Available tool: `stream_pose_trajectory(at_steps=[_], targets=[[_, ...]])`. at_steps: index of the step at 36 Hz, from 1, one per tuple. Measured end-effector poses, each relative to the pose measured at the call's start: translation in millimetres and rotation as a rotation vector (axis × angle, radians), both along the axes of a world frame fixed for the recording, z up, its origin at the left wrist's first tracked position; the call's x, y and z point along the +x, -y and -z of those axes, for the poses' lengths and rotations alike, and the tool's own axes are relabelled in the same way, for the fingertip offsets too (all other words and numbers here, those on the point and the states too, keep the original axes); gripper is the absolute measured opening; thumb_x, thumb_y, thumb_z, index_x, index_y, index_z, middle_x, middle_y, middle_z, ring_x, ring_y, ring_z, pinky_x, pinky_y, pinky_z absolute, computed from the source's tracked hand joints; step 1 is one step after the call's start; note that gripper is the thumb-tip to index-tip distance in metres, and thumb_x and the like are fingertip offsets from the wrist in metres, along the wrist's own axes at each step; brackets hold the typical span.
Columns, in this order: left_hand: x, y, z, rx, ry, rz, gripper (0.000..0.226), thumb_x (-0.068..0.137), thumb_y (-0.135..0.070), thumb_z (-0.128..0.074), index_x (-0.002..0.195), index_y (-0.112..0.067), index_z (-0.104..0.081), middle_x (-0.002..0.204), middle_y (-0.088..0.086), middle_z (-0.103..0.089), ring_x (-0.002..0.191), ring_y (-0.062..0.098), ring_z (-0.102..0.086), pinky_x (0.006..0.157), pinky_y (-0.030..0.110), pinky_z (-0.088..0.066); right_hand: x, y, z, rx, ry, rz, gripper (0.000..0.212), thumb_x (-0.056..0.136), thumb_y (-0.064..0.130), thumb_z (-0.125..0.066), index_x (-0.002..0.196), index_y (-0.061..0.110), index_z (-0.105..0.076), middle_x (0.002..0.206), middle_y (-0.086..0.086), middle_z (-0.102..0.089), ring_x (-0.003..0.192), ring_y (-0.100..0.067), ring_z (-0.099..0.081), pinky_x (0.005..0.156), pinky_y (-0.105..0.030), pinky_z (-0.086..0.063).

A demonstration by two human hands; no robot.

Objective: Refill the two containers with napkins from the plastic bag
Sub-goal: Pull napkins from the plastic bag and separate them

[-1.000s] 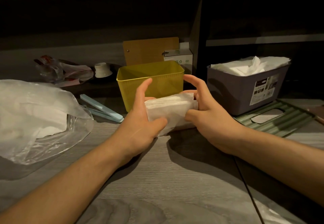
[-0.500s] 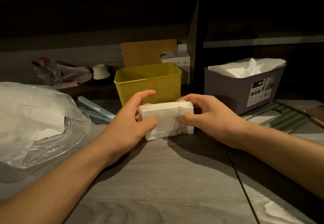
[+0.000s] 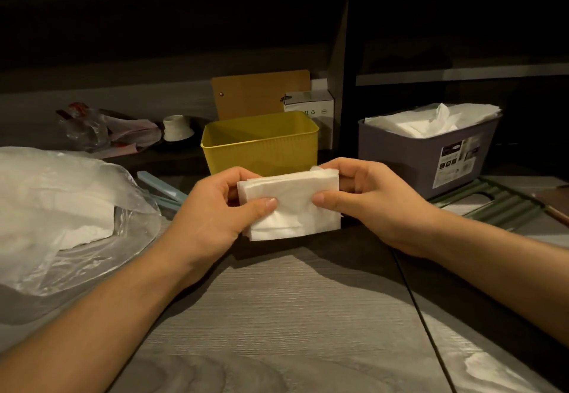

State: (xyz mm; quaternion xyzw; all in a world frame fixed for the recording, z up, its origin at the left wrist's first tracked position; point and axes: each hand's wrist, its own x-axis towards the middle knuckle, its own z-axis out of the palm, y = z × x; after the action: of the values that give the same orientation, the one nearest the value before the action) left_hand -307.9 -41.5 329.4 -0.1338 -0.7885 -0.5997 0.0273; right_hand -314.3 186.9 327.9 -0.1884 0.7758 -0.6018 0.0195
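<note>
Napkins (image 3: 291,204) sit in a stack just before the yellow bin (image 3: 261,146), pinched at each end by the left hand (image 3: 215,211) and right hand (image 3: 369,201). Light, soft and floppy, I judge; squeezing both ends should keep loose sheets from fanning out.

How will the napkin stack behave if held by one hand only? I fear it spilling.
Probably floppy: the napkin stack looks thin and soft, gripped by the left hand and the right hand. Loose layers at its edges could fan apart. Likely very light.
</note>
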Motion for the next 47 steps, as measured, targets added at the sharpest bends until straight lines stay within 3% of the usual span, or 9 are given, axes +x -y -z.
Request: stream_pose_trajectory(at_steps=[6, 11, 18, 24, 28, 31, 38, 44, 47], targets=[[1, 0, -6, 0.005, 0.116, 0.016, 0.021, 0.083, -0.007, -0.075, 0.102, -0.012, -0.069, 0.098, 0.009, -0.074, 0.093, 0.025, -0.072, 0.08, 0.038, -0.062, 0, 0, -2, -0.049, 0.078, 0.016, 0.024, 0.087, 0.006, -0.07, 0.111, 0.011, -0.071, 0.106, -0.001, -0.077, 0.1, -0.016, -0.073, 0.095, -0.039, -0.057], [6, -2, -7, -0.124, 0.141, 0.113, 0.032, 0.075, -0.036, -0.075, 0.102, -0.019, -0.075, 0.093, -0.001, -0.076, 0.086, 0.014, -0.073, 0.076, 0.031, -0.06, 5, 7, -5, -0.042, 0.082, -0.001, 0.019, 0.088, 0.007, -0.07, 0.107, 0.007, -0.071, 0.103, -0.006, -0.076, 0.098, -0.02, -0.073, 0.089, -0.036, -0.059], [8, -14, 0, 0.218, 0.26, 0.065, 0.044, 0.069, -0.029, -0.076, 0.11, -0.013, -0.072, 0.101, 0.007, -0.077, 0.094, 0.025, -0.075, 0.079, 0.039, -0.062, 11, 19, -9, -0.433, 0.463, -0.038, 0.039, 0.085, 0.013, -0.069, 0.122, 0.003, -0.063, 0.113, -0.015, -0.073, 0.106, -0.033, -0.071, 0.091, -0.043, -0.058], [10, -17, 0, 0.315, 0.324, 0.163, 0.049, 0.074, -0.025, -0.072, 0.121, -0.019, -0.064, 0.106, 0.003, -0.077, 0.097, 0.021, -0.075, 0.073, 0.033, -0.063, 16, 22, -21, -0.334, 0.31, 0.08, 0.022, 0.093, 0.016, -0.064, 0.114, 0.015, -0.067, 0.107, -0.004, -0.076, 0.097, -0.02, -0.075, 0.084, -0.04, -0.062], [10, -13, -2, 0.45, 0.342, 0.208, 0.051, 0.085, -0.051, -0.051, 0.127, -0.025, -0.061, 0.112, 0.009, -0.075, 0.103, 0.027, -0.073, 0.092, 0.045, -0.057, 11, 28, -55, -0.27, 0.205, 0.121, 0.02, 0.095, 0.018, -0.061, 0.114, 0.019, -0.065, 0.098, 0.0, -0.077, 0.09, -0.016, -0.075, 0.069, -0.032, -0.063], [7, -11, -2, 0.562, 0.377, 0.214, 0.068, 0.088, -0.063, -0.034, 0.128, -0.015, -0.061, 0.099, 0.02, -0.073, 0.098, 0.033, -0.072, 0.087, 0.046, -0.054, -17, 40, -90, -0.248, 0.147, 0.179, 0.014, 0.096, 0.014, -0.063, 0.11, 0.01, -0.066, 0.097, -0.007, -0.076, 0.087, -0.021, -0.076, 0.068, -0.032, -0.063], [4, -9, -3, 0.578, 0.401, 0.223, 0.066, 0.1, -0.061, -0.025, 0.128, -0.009, -0.055, 0.094, 0.02, -0.072, 0.095, 0.033, -0.073, 0.08, 0.04, -0.056, -88, 91, -124, -0.085, 0.22, 0.181, 0.072, 0.092, -0.005, -0.063, 0.153, 0.02, -0.033, 0.117, -0.015, -0.059, 0.096, -0.028, -0.067, 0.072, -0.038, -0.063], [5, -8, -3, 0.544, 0.394, 0.232, 0.061, 0.1, -0.057, -0.03, 0.124, -0.009, -0.057, 0.092, 0.019, -0.071, 0.087, 0.029, -0.071, 0.078, 0.037, -0.056, -112, 116, -110, 0.148, 0.351, 0.203, 0.022, 0.098, 0.0, -0.056, 0.12, 0.005, -0.056, 0.116, -0.014, -0.061, 0.104, -0.026, -0.066, 0.086, -0.036, -0.06], [5, -7, -3, 0.524, 0.386, 0.239, 0.061, 0.094, -0.057, -0.038, 0.127, -0.009, -0.056, 0.093, 0.018, -0.071, 0.084, 0.027, -0.071, 0.078, 0.036, -0.056, -122, 121, -99, 0.224, 0.379, 0.261, 0.014, 0.097, 0.002, -0.058, 0.111, 0.006, -0.059, 0.114, -0.012, -0.063, 0.096, -0.021, -0.065, 0.075, -0.028, -0.057]])
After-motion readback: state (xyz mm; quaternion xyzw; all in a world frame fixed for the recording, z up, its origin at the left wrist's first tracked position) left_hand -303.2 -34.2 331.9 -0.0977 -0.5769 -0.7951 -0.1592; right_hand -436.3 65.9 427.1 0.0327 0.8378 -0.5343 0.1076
